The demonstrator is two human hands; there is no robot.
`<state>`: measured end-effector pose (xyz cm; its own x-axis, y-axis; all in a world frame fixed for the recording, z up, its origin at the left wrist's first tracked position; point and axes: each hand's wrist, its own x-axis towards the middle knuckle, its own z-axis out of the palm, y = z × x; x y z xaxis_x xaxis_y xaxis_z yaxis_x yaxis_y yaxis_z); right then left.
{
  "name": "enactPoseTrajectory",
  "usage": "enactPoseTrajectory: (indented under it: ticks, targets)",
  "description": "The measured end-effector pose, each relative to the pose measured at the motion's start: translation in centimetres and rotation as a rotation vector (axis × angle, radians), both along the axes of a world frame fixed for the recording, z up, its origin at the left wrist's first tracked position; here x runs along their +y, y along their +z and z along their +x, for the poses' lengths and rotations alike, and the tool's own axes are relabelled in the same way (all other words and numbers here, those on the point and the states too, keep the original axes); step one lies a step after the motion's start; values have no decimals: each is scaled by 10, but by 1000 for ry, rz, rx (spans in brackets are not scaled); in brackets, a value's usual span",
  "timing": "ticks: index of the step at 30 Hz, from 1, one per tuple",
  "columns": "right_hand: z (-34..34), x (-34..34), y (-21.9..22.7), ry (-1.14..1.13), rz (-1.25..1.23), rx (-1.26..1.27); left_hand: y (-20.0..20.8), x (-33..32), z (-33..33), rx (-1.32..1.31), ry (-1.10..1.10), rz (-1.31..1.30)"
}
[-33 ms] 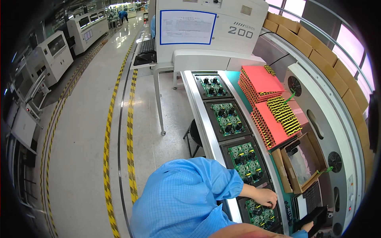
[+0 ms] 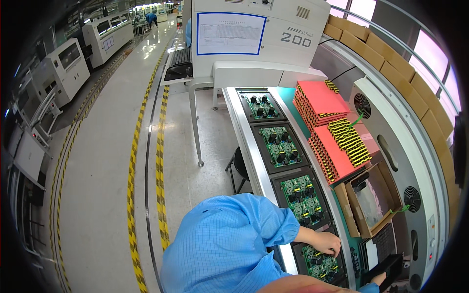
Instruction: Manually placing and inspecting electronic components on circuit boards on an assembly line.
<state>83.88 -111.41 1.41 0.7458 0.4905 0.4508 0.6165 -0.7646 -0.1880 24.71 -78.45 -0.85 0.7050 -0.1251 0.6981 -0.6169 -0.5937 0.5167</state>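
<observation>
My left hand (image 2: 326,242), in a blue sleeve, reaches over the nearest green circuit board (image 2: 320,263). Its fingers curl down together at the board's upper part, and whatever is between the fingertips is hidden. The board lies in a black carrier frame (image 2: 301,261) on the conveyor line. Low at the right, my right hand (image 2: 378,279) is beside a black open bin (image 2: 388,267); its fingers are mostly out of sight. Farther along the line, more boards with black cylindrical parts sit in frames, such as this circuit board (image 2: 303,198).
Right of the conveyor rail (image 2: 251,161) stand stacked red trays (image 2: 325,97) with yellow-black edges. Nearer are an open cardboard box (image 2: 364,222) and a keyboard (image 2: 384,242). A grey housing with fans (image 2: 362,106) borders the right. A white machine (image 2: 288,29) stands at the far end.
</observation>
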Motion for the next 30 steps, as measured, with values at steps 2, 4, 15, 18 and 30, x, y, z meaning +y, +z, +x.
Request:
enactPoseTrajectory:
  ticks: [2, 4, 15, 18, 30]
  targets:
    - [1, 1, 4, -38, -9, 20, -1, -2, 0, -4, -10, 9]
    - [-4, -12, 23, -96, -21, 21, 4, -7, 0, -15, -30, -7]
    - [-114, 3, -9, -139, -11, 46, 3, 0, -4, -2, 2, -16]
    - [-101, -20, -5, -112, 26, -17, 7, 2, -5, 21, 5, -32]
    - [-492, 49, 80, 346, 735, 751, 56, -52, -44, 155, -66, -477]
